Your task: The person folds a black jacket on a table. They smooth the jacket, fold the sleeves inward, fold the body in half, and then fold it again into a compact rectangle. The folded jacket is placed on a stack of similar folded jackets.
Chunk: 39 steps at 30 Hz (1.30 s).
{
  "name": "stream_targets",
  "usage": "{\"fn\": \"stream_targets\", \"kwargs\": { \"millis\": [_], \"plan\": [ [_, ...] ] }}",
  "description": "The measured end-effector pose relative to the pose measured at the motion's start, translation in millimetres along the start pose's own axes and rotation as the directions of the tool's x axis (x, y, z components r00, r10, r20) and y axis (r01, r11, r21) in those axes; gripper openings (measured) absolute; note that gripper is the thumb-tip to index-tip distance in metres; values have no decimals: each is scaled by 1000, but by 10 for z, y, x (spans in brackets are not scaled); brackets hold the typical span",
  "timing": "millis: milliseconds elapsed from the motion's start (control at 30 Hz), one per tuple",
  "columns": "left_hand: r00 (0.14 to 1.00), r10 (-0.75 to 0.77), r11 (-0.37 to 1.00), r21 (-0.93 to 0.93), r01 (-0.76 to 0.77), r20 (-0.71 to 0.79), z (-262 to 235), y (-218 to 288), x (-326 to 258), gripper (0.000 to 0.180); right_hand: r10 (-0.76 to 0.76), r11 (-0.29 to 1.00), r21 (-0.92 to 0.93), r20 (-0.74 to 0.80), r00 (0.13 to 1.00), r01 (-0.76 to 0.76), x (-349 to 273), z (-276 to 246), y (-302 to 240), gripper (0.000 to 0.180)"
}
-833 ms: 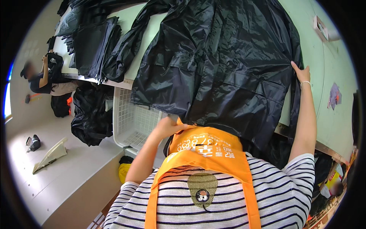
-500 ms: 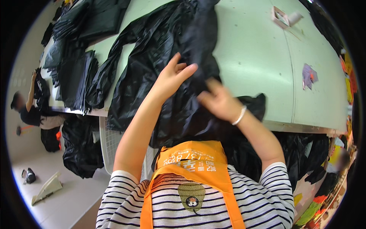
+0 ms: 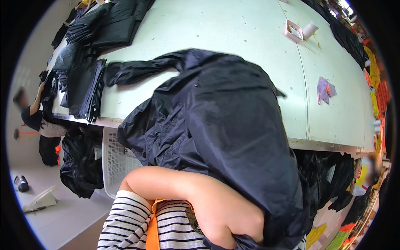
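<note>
Now hugging black jacket (image 3: 225,137) at frame middle, half off tabletop (image 3: 233,37); folding not done; fingers hidden, cannot tell.

The single head-worn fisheye view looks steeply down from above the person's chest, very near a bent forearm (image 3: 200,200) and the black jacket (image 3: 225,125), and faces out over the near edge of the pale green surface (image 3: 233,33) toward its far corners.

Crumpled black jacket (image 3: 225,125) drapes over the table edge, sleeve outstretched.
</note>
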<state>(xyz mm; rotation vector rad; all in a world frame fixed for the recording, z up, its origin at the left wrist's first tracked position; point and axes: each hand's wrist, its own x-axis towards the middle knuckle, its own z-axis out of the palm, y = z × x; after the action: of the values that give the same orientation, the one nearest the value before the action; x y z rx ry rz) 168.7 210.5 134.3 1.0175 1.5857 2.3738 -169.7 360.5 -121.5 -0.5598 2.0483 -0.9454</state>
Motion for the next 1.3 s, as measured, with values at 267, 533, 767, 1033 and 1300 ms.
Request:
{"fn": "stream_targets", "kwargs": {
  "millis": [267,533,767,1033,1300],
  "plan": [
    [974,171,982,-105,-156,151,137,-16,444,22,44,999,7,-268,962,-43,-969,-852,260,42],
    [987,109,906,420,-50,-118,159,613,-142,29,-330,944,-138,-465,822,301,-1336,-1663,-1776,46],
    [547,-49,716,352,603,-836,592,1032,-1167,77,-676,727,-69,-249,694,683,-563,-817,-4362,50],
    [-461,139,962,9,274,-877,1364,51,-2219,36,-707,700,455,329,626,551,1267,3166,-6027,56],
    [-882,140,929,-249,275,-451,1148,-1525,-4116,29,-539,162,-538,654,531,827,1163,4271,-3123,72]
  ]
}}
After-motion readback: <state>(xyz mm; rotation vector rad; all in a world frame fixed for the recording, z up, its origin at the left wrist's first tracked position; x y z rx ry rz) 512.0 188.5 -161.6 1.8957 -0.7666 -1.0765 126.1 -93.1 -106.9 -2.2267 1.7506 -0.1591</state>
